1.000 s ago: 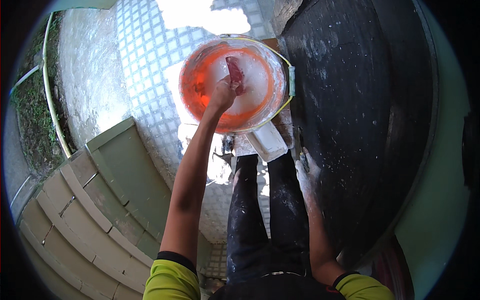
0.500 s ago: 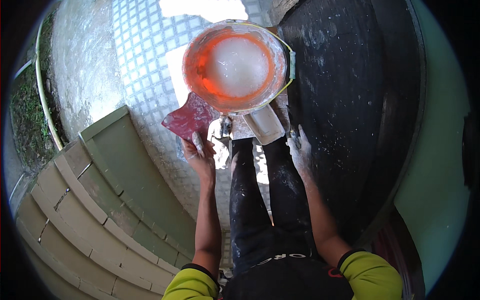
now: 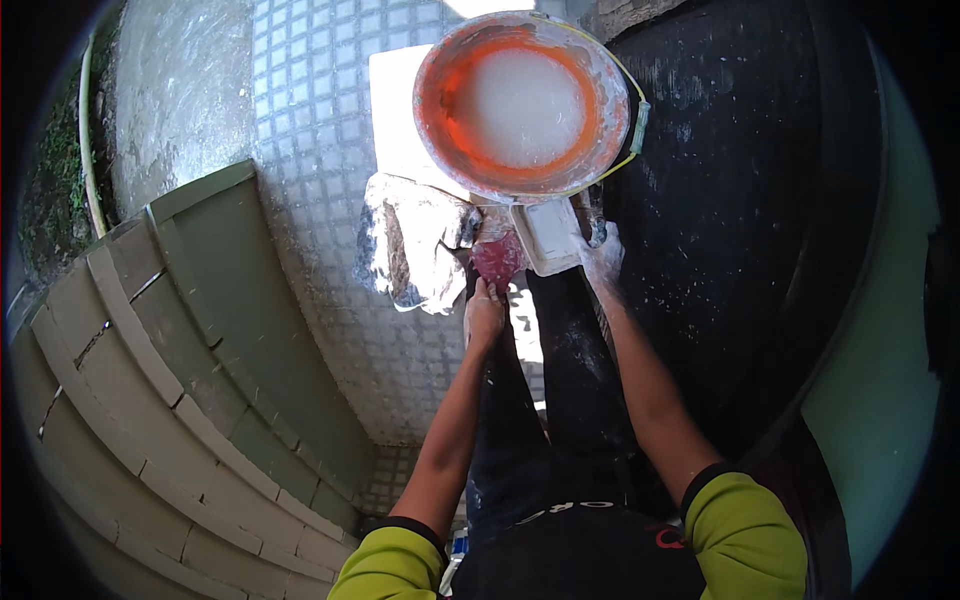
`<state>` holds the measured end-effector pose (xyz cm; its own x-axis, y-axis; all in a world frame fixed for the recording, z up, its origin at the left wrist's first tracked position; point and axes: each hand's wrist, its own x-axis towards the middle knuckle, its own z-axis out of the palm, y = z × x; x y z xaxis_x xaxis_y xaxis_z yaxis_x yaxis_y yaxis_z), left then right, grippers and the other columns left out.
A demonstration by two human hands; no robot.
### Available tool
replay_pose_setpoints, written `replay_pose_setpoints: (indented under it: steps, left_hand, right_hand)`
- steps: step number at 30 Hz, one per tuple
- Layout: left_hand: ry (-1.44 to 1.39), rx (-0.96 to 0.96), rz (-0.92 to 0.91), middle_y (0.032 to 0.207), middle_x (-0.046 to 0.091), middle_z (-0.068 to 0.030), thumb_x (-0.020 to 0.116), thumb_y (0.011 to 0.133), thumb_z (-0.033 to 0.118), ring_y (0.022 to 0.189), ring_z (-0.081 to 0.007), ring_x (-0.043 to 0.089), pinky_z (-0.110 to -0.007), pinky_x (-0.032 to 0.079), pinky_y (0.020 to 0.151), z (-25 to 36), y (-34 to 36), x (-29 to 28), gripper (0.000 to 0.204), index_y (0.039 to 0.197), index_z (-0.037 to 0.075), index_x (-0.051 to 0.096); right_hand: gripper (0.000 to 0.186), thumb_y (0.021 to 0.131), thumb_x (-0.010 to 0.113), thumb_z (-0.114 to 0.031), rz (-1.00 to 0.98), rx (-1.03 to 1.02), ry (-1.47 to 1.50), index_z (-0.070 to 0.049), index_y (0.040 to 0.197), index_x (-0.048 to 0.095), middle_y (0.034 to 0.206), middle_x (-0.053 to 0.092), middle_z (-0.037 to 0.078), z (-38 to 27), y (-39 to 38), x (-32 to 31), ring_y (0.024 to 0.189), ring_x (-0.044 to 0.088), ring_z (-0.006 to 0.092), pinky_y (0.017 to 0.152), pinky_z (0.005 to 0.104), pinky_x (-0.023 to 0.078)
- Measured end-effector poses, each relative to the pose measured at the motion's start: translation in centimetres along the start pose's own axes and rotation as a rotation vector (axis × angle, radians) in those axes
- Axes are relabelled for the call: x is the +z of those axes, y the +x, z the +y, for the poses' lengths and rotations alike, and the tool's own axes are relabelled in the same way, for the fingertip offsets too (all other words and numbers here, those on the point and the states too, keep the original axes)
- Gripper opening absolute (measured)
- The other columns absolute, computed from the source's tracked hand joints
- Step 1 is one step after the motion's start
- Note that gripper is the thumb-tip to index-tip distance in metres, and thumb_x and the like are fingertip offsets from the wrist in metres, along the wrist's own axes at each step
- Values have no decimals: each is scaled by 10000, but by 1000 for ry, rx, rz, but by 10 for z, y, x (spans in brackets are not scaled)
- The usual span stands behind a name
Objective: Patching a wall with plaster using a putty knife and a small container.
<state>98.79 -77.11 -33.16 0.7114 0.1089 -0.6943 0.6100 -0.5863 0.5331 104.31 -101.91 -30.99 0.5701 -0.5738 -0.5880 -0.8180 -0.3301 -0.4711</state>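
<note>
The orange bucket [image 3: 452,112] of pale liquid [image 3: 527,108] stands farthest off, with the white tray [image 3: 550,236] just before it, where a nudge from the right hand [image 3: 603,262], whose grip I cannot tell, could tip the tray. The left hand [image 3: 484,315] pinches the red scraper [image 3: 498,258] by its near end in closed fingers, left of the tray; its broad end points away toward the bucket, and its long axis seems to run that way.

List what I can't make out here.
Head view: inner bottom of the bucket, hidden by white liquid.
Head view: gripped edge of the red scraper, covered by the left hand.
Head view: dark item at the right hand, too small to identify against the black board.
</note>
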Motion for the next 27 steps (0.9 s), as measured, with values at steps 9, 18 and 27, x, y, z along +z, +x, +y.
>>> replay_pose_setpoints:
  steps: [9,18,27]
  left_hand:
    - [-120,-40,89,1122,613,-241,573,902,117,1041,-411,581,-453,461,866,10,34,17,399,1260,-32,478]
    - [163,300,1,1200,581,-199,615,919,195,958,-305,643,-399,500,857,36,13,3,385,1239,13,503]
    - [-1007,-217,-899,1465,392,-130,322,886,726,1288,-272,440,-411,371,1026,125,-54,-44,875,1513,133,180]
  right_hand:
    - [463,653,759,-116,186,19,-54,27,1054,578,862,640,216,30,10,35,806,627,377,727,455,497]
    - [300,625,810,-59,237,149,205,-27,787,559,701,578,33,38,-25,-26,620,554,148,566,337,468]
    - [299,625,814,-27,58,263,544,-95,759,556,711,516,-52,-3,-113,-94,606,471,83,554,266,424]
